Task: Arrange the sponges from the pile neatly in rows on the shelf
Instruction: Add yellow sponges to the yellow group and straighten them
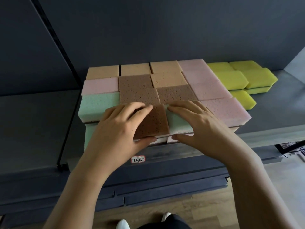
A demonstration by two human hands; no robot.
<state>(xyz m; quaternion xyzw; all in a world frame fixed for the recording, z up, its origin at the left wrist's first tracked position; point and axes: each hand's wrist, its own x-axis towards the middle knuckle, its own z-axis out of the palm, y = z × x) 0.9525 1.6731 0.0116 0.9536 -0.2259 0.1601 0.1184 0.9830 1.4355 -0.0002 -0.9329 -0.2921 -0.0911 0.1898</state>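
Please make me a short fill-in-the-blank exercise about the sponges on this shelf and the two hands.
1. The left hand grips the front sponge, whose colour is ___.
2. The right hand holds the neighbouring sponge, which is ___.
3. The rounded sponges at the far right of the shelf are ___.
4. The small label on the shelf edge sits below the ___ hand.
Missing words: brown; green; yellow; left.

Front brown sponge (152,123) was dark-pored with a white underlayer; front mint-green sponge (179,124) likewise white beneath. Pink sponges (209,86), peach sponges (135,69), yellow-green sponges (231,80) were plain. Shelf (272,113) was dark grey. Price label (138,159) was white, red-bordered, black handwriting. Floor (206,210) showed brown wood grain. Shoes (123,224) were white.
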